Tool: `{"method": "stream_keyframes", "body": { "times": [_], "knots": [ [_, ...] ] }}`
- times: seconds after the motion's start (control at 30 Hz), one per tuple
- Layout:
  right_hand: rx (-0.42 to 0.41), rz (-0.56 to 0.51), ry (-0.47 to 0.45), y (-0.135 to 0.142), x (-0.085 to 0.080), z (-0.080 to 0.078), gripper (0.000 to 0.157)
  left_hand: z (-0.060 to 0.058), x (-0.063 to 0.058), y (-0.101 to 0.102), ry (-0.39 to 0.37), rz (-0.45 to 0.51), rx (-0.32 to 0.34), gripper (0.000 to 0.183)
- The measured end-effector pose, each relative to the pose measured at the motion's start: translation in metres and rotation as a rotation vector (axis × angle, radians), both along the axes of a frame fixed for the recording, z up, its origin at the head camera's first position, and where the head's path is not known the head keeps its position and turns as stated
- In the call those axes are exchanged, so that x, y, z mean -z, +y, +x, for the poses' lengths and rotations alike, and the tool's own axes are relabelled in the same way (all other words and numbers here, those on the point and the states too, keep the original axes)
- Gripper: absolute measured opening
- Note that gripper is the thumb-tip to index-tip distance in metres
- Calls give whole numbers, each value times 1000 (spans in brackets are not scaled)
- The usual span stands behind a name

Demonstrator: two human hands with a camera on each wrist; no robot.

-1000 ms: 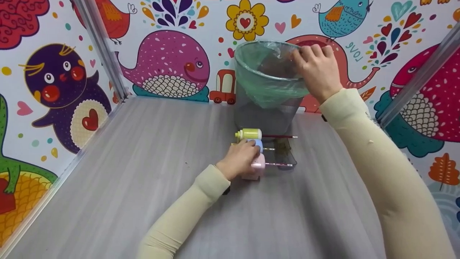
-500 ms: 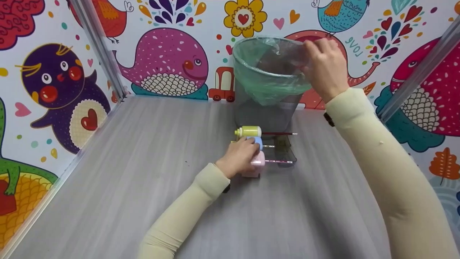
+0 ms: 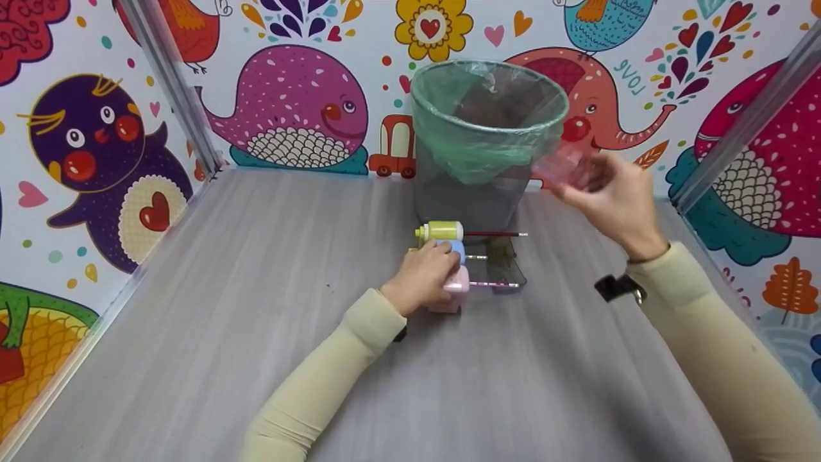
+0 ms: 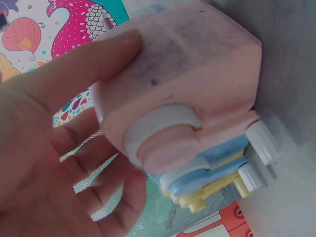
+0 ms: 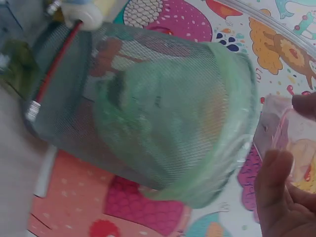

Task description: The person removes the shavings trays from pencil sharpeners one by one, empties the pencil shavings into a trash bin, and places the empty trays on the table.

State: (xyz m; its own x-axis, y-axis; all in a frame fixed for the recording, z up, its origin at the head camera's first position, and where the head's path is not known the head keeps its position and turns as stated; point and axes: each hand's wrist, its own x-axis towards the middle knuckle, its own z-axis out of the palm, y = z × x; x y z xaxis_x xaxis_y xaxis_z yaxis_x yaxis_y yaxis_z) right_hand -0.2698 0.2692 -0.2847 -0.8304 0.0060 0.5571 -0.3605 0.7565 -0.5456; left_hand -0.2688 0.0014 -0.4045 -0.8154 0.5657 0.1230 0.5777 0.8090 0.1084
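My left hand (image 3: 423,273) holds the pink crank pencil sharpener (image 3: 454,290), its thumb laid along the pink casing in the left wrist view. Close beside it are a blue sharpener (image 3: 454,251) and a yellow one (image 3: 444,230). A pencil (image 3: 494,283) sticks out of the pink sharpener, and a dark red pencil (image 3: 494,233) out of the yellow. To the right of the bin, my right hand (image 3: 625,205) pinches a small clear pinkish box (image 5: 301,138) between thumb and fingers. The grey mesh waste bin (image 3: 468,199) has a green bag (image 3: 478,160) folded over its rim.
A dark see-through tray (image 3: 510,263) lies on the grey table (image 3: 256,289) between the pencils and in front of the bin. Printed wall panels (image 3: 301,109) stand behind and at both sides, joined by metal posts (image 3: 173,83).
My right hand has moved from over the bin's rim, down and to the right, bringing the clear box out beside the bin. The left hand stays on the sharpener.
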Motion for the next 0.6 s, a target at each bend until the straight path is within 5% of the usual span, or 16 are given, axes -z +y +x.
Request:
{"method": "stream_keyframes", "body": {
  "times": [0.43,0.6],
  "knots": [
    [-146,236,-506,39,93,31,50,3,0,0,7,6,5,44],
    [-177,292,-576,30,126,42,44,3,-3,1,-41,-7,-9,47]
  ]
}}
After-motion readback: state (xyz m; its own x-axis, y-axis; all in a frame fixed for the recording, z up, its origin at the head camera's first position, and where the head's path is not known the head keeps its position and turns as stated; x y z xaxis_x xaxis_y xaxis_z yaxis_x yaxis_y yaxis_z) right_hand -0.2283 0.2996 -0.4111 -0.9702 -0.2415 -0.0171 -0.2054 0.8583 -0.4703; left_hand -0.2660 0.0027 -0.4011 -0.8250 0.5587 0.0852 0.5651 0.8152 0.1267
